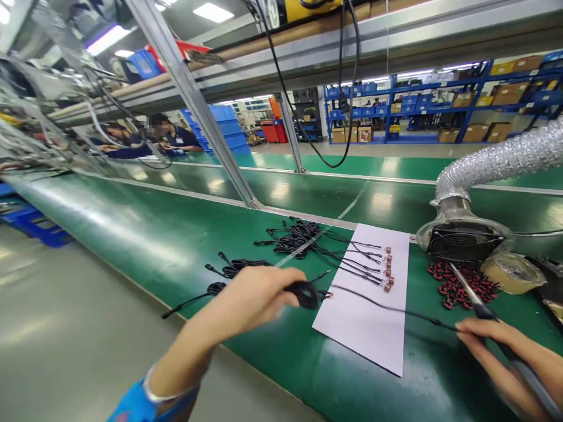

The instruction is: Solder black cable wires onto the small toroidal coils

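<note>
My left hand [255, 293] is closed around a coiled black cable [307, 293] over the green bench [132, 234]. The cable's free end stretches right across a white sheet of paper [369, 316] to my right hand [505, 357]. That hand pinches the cable end and also grips a black pen-like tool [472, 296] whose tip points up toward a pile of small red and black parts [460, 284]. Several wired cables with small copper coils [388, 266] lie in a row on the paper.
More coiled black cables [299, 234] lie on the bench left of the paper. A fume extractor fan [464, 237] with a silver flexible duct [505, 158] and a roll of tape [512, 271] stand at the right. Other people sit at the far left behind metal frame posts [197, 105].
</note>
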